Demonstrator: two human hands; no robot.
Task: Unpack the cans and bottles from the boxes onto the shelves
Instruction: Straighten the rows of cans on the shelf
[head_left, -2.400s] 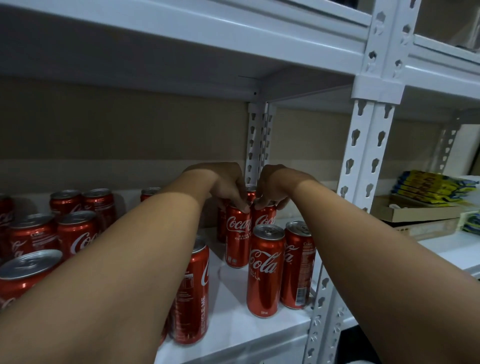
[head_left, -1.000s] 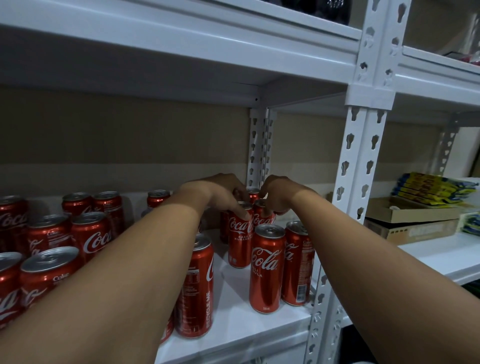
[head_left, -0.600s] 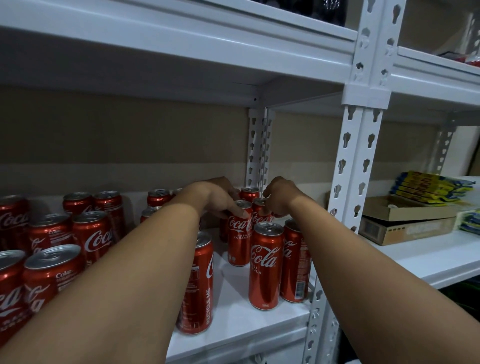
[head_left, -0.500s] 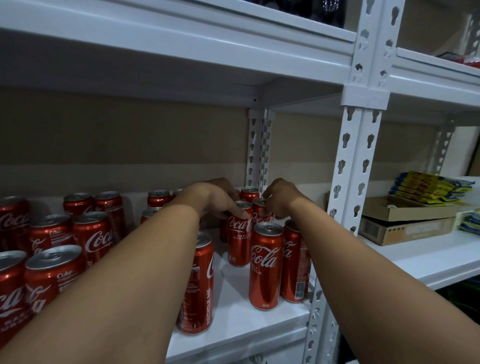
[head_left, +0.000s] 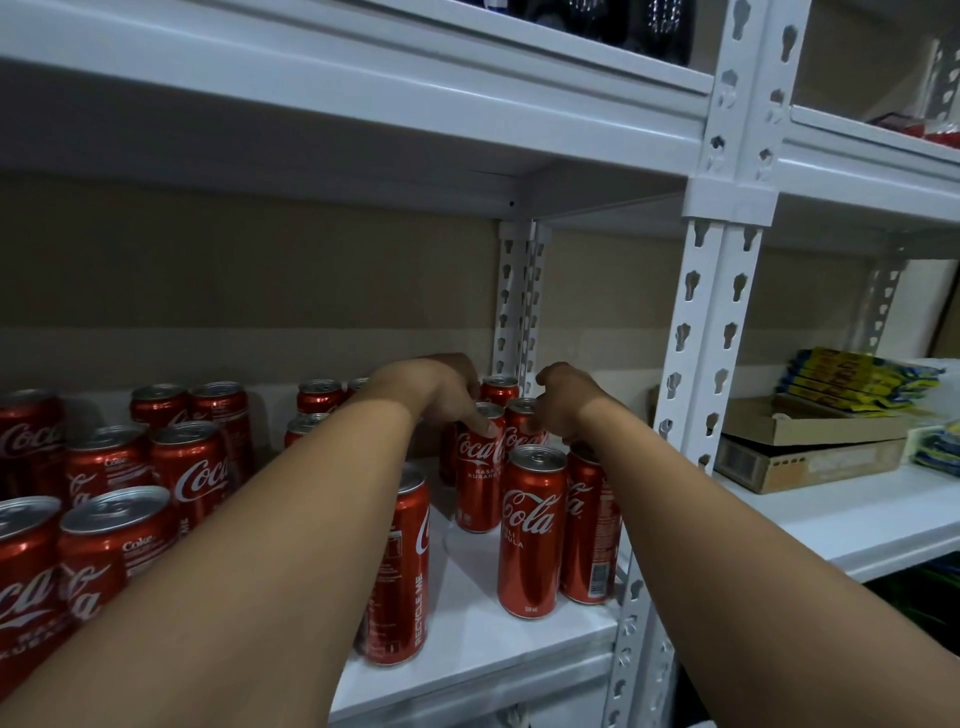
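Both arms reach deep into the white shelf (head_left: 483, 639), toward the back near the slotted rear post (head_left: 511, 312). The left hand (head_left: 434, 387) sits at about 12 o'clock of the frame's centre, its thumb pressed on the rim of a slim red can (head_left: 478, 467), the other fingers curled over the top and hidden behind it, so it seems to grip that can by its upper edge. The right hand (head_left: 563, 400) lies just to the 3 o'clock side of the left, fingers curled down around the top of a neighbouring slim can (head_left: 522, 423); most of that can is hidden by the cans in front.

Two more slim cans stand upright nearer the shelf edge: one (head_left: 531, 530) at 6 o'clock of the held pair, and another (head_left: 589, 525) touching it on the 3 o'clock side, partly behind the right forearm. A further slim can (head_left: 402, 566) stands at 7 o'clock, half covered by the left forearm. One more can top (head_left: 500, 387) shows at the back between the two hands.

At 9 o'clock a cluster of shorter red cans (head_left: 189, 462) fills the left part of the shelf. Past the front upright (head_left: 711, 332), at 3 o'clock, flat cardboard boxes (head_left: 810, 452) lie on the next shelf with yellow and blue packets (head_left: 852, 374) stacked on top
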